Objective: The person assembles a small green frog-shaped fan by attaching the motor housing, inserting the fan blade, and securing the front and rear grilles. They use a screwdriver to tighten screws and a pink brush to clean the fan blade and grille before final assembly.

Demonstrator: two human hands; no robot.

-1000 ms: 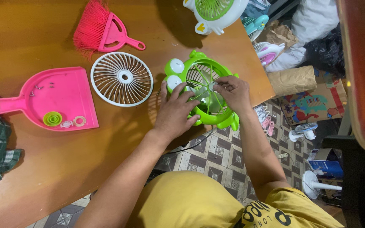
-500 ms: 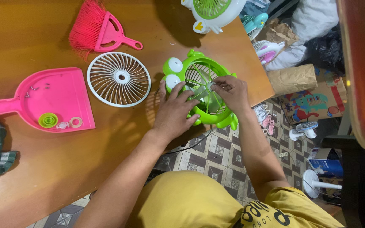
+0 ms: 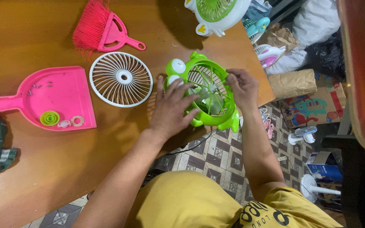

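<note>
- Fingers [image 3: 178, 90] of the left hand [image 3: 172, 110] are spread flat over the left part of the green frog-shaped fan [image 3: 207, 95], pressed on its open grille; nothing is clamped.
- Fingertips of the right hand [image 3: 242, 86] are pinched together at the fan's right rim; whether something small is held there cannot be told.
- The fan is laid face up at the table [image 3: 34, 181] edge, centre of the frame, directly under both hands, its hub between them.
- A detached white grille [image 3: 120, 79] is seen left of the fan, well apart from the fingers.
- A pink dustpan [image 3: 55, 97] with small parts lies at far left; a pink brush [image 3: 102, 27] at upper left.
</note>
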